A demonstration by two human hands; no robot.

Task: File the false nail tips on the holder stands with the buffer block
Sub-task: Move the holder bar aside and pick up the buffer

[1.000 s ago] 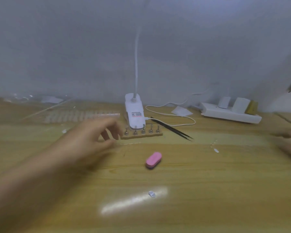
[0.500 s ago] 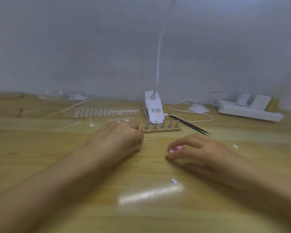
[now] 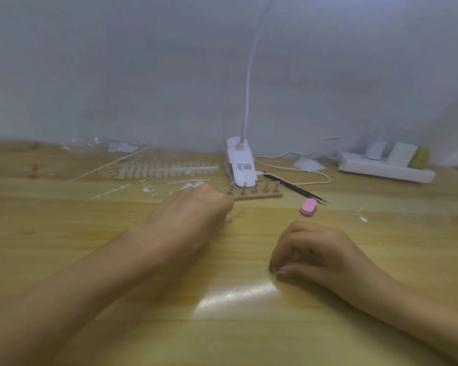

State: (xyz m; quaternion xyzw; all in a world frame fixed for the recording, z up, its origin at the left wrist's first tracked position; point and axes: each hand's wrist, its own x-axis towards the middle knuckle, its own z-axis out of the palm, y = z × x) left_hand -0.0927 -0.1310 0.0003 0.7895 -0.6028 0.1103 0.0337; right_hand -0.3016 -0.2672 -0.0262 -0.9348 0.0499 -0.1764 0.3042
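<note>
A cork holder base carries several small metal stands; any nail tips on them are too small to make out. The pink buffer block lies loose on the wooden table, right of the holder. My left hand sits knuckles-up against the holder's left end, its fingers hidden under the hand. My right hand is nearer me with fingers curled. Its thumb and fingertips pinch down on the table where a loose nail tip lay; the tip itself is hidden.
A white clip lamp stands behind the holder, with black tweezers to its right. A rack of spare nail tips lies at the back left. At the back right sits a power strip. White scraps dot the table.
My right hand left the pink block and drew back toward me, over the loose nail tip. The block now lies further right, by the tweezers. My left hand stayed by the holder.
</note>
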